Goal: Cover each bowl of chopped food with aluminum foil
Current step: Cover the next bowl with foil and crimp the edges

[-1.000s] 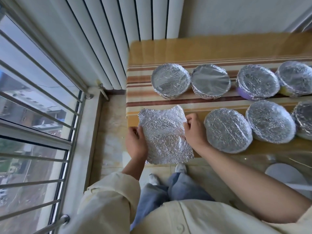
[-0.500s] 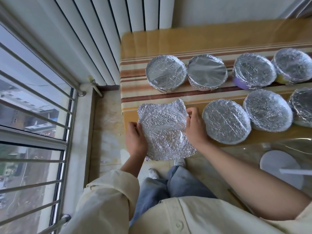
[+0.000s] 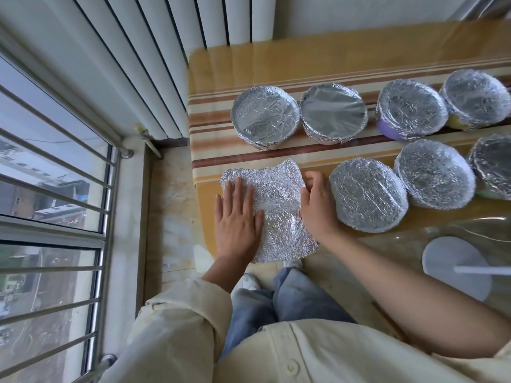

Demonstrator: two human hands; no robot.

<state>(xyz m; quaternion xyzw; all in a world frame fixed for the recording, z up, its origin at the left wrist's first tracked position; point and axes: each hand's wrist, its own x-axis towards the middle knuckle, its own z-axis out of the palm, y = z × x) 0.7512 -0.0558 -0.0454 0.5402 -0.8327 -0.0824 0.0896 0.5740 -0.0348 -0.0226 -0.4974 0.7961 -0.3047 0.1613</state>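
Foil sheet [image 3: 276,200] lying crumpled at near left corner of worktop [image 3: 249,59], near edge overhanging. Left hand [image 3: 237,217] pressing flat on its left side, grip released, fingers straight. Right hand [image 3: 318,205] grasping sheet's right edge, fingers curling over it. Foil-covered bowls [image 3: 367,194] sitting in two rows just right and behind.

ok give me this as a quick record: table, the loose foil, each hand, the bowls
table: striped cloth on top
foil sheet: crinkled, lying at the table's near left corner; anything beneath it is hidden
left hand: flat, fingers straight, pressing the sheet's left side
right hand: fingers curled at the sheet's right edge
covered bowls: seven in view, in two rows, all wrapped in foil
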